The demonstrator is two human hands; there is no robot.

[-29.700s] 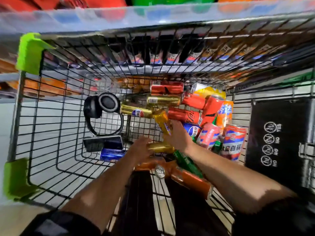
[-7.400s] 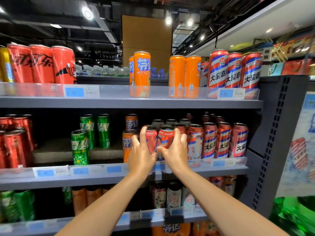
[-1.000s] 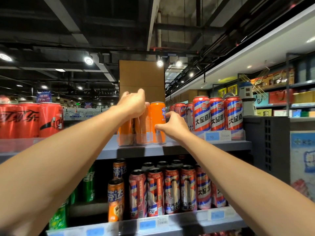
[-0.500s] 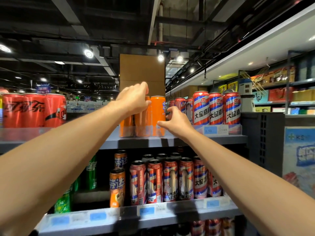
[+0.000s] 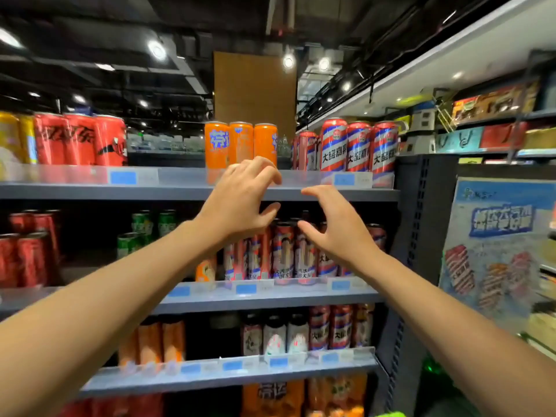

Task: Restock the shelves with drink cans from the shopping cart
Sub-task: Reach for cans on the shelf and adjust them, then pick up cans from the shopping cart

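Three orange cans (image 5: pixel 240 144) stand in a row on the top shelf (image 5: pixel 186 192), behind its clear front strip. My left hand (image 5: pixel 240 203) hangs just below and in front of them, fingers loosely curled and holding nothing. To its right, my right hand (image 5: pixel 334 227) is also empty, fingers spread and bent, in front of the red, white and blue cans (image 5: pixel 288 254) on the middle shelf. Neither hand touches a can. The shopping cart is out of view.
Red cans (image 5: pixel 81 139) and yellow cans stand at the top left, striped red, white and blue cans (image 5: pixel 358 145) at the top right. Green cans (image 5: pixel 144 230) sit on the middle shelf. A dark shelf upright (image 5: pixel 421 236) and a poster (image 5: pixel 499 236) are at the right.
Both hands have let go of the orange cans on the top shelf and drawn back and down, empty. The view has tilted downward, showing more lower shelves.
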